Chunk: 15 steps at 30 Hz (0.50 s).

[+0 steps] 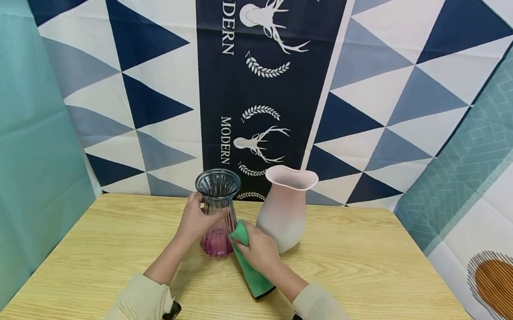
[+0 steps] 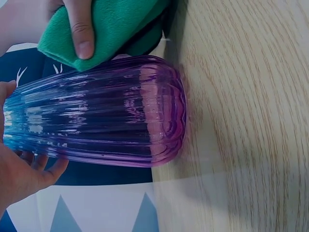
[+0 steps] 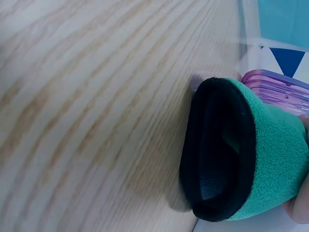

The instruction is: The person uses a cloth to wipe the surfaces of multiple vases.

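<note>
A ribbed glass vase [image 1: 217, 227], blue at its flared mouth and pink-purple at its base, stands upright on the wooden table. My left hand [image 1: 198, 220] grips it below the rim, thumb on the near side and fingers round the far left. Folded in my right hand [image 1: 259, 246] is a green cloth [image 1: 252, 275] with a black edge, which lies against the vase's right side. In the left wrist view the cloth [image 2: 106, 29] touches the glass vase [image 2: 106, 113]. The right wrist view shows the cloth's open folded end [image 3: 275, 159] close over the table.
A pink-to-white vase [image 1: 282, 212] with a wavy rim stands right behind my right hand. The wooden table [image 1: 346, 287] ends at a patterned cloth backdrop [image 1: 155, 71] just behind both vases. Teal fabric [image 1: 16, 161] hangs along the left side.
</note>
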Available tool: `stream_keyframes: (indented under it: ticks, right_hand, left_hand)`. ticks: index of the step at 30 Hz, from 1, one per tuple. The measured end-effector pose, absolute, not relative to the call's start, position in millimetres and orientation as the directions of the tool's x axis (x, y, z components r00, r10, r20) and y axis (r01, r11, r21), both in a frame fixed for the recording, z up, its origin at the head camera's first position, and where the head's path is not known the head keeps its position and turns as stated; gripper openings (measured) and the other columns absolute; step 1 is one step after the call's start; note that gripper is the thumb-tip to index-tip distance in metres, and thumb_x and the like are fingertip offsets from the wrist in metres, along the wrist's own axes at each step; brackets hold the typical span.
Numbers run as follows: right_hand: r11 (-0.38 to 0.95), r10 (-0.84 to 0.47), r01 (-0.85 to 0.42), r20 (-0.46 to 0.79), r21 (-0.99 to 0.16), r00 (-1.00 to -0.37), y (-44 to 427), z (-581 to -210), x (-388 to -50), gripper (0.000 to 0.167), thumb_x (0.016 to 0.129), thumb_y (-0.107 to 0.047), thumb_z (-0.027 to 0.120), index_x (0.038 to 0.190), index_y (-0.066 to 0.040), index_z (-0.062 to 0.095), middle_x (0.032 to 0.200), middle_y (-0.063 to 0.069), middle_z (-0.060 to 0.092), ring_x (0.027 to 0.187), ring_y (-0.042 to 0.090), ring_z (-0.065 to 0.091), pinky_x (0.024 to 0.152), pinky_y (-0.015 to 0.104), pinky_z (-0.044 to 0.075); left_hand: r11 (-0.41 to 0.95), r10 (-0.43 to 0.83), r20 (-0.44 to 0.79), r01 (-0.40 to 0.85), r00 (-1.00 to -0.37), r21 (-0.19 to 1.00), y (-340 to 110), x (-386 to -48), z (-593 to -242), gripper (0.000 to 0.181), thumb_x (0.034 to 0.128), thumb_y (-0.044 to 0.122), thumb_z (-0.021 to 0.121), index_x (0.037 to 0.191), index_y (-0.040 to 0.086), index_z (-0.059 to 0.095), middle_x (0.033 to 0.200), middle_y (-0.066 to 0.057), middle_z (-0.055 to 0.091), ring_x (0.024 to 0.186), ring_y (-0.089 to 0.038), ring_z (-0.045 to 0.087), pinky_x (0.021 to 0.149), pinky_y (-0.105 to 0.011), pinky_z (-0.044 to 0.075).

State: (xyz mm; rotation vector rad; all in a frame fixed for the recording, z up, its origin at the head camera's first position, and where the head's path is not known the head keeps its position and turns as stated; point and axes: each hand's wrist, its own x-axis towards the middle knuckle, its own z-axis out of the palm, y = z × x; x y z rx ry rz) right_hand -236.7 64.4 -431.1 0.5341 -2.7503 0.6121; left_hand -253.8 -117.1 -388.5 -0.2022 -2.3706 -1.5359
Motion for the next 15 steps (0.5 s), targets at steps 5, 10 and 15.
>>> stream_keyframes:
  ticks: [5, 10, 15]
  right_hand:
    - [0.855, -0.307, -0.395, 0.284, -0.337, -0.908, 63.6, -433.1, -235.6, 0.055, 0.086, -0.042, 0.064, 0.128, -0.009, 0.053, 0.098, 0.007, 0.069, 0.079, 0.02, 0.064, 0.063, 0.035, 0.052]
    - [0.863, -0.332, -0.408, 0.274, -0.298, -0.902, 62.6, -435.8, -234.2, 0.057, 0.085, -0.043, 0.064, 0.128, -0.008, 0.052, 0.095, 0.009, 0.07, 0.073, 0.021, 0.065, 0.061, 0.036, 0.052]
    - [0.854, -0.349, -0.427, 0.279, -0.299, -0.894, 63.8, -435.3, -233.7, 0.055, 0.085, -0.043, 0.065, 0.126, -0.008, 0.054, 0.093, 0.008, 0.07, 0.072, 0.02, 0.065, 0.061, 0.035, 0.052]
  left_hand:
    - [0.396, -0.053, 0.329, 0.282, -0.943, 0.874, -118.6, -254.4, -389.2, 0.075, 0.0739, 0.032, 0.079, 0.135, 0.007, 0.042, 0.125, -0.014, 0.045, 0.112, -0.026, 0.048, 0.088, -0.043, 0.05]
    - [0.376, -0.064, 0.326, 0.28, -0.943, 0.883, -120.4, -253.4, -388.6, 0.078, 0.0735, 0.029, 0.079, 0.136, 0.008, 0.038, 0.127, -0.013, 0.049, 0.116, -0.027, 0.05, 0.092, -0.044, 0.049]
    - [0.373, -0.065, 0.312, 0.267, -0.948, 0.889, -121.8, -253.4, -387.7, 0.08, 0.074, 0.03, 0.079, 0.137, 0.009, 0.035, 0.132, -0.013, 0.048, 0.123, -0.03, 0.048, 0.097, -0.047, 0.046]
